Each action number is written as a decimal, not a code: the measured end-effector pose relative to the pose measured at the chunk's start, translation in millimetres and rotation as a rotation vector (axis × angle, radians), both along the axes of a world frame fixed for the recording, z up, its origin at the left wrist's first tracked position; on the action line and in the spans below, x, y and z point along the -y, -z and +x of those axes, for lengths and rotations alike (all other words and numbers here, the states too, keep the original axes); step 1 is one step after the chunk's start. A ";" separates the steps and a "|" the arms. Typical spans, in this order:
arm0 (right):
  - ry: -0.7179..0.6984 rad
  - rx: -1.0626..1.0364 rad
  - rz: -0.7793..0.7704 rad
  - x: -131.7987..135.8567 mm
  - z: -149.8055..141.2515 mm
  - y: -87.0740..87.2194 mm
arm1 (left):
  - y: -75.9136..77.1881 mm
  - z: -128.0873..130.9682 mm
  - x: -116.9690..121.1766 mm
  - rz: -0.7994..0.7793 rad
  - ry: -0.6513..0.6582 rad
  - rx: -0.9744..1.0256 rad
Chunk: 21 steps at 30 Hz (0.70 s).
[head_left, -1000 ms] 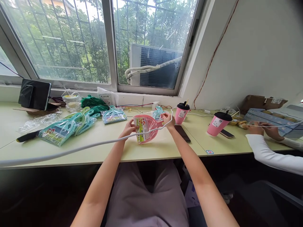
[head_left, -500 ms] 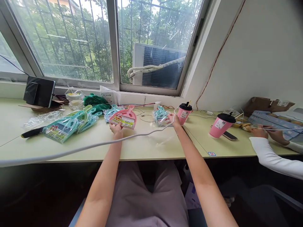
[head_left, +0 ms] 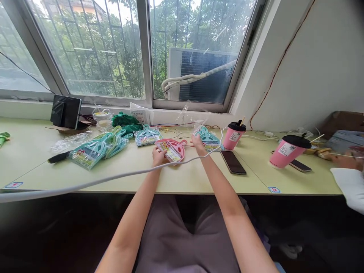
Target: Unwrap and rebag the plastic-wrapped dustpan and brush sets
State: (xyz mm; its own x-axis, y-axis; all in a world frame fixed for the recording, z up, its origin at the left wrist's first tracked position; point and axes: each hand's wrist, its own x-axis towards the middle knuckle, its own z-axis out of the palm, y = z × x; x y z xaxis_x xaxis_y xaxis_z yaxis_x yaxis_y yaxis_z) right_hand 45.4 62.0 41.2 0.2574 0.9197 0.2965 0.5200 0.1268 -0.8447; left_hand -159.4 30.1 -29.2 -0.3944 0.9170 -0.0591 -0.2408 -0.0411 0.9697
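My left hand (head_left: 159,155) is closed on the left side of a pink dustpan and brush set (head_left: 173,151), which has a printed label and is tilted just above the table. My right hand (head_left: 196,141) reaches further back, its fingers at a clear plastic bag (head_left: 199,124) that stands up crumpled towards the window sill. The grip on the bag is small and partly hidden. Just right of that hand lies a teal dustpan set (head_left: 209,138). Another wrapped teal set (head_left: 147,134) lies behind my left hand.
A pile of wrapped green and teal dustpan sets (head_left: 98,148) lies left, beside a black handle (head_left: 58,157). Right are a phone (head_left: 233,163) and two pink cups (head_left: 233,135). A white cable (head_left: 119,177) crosses in front. A co-worker's sleeve (head_left: 348,187) shows far right.
The view has turned left-to-right across the table. My left hand has tilted the pink set and brought it nearer my right hand. Clear plastic now rises by my right hand, and the phone is uncovered.
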 end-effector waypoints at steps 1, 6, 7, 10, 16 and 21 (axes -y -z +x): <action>-0.041 0.014 -0.035 9.6 0.3 4.0 | -0.8 2.6 0.3 -0.029 0.017 0.000; -0.343 0.390 -0.051 63.1 -10.7 15.3 | -11.9 7.5 10.2 -0.012 0.187 -0.026; -0.353 0.473 -0.045 71.7 -15.4 16.2 | -14.7 7.1 12.9 0.015 0.249 -0.048; -0.326 0.579 -0.049 88.0 -28.3 18.6 | -22.3 5.7 19.5 0.027 0.371 -0.113; -0.312 0.415 -0.062 87.9 -36.7 29.0 | -31.4 6.1 23.3 -0.118 0.327 -0.044; -0.464 -0.096 -0.080 81.0 -16.4 32.7 | -34.9 7.1 25.0 -0.111 0.221 -0.063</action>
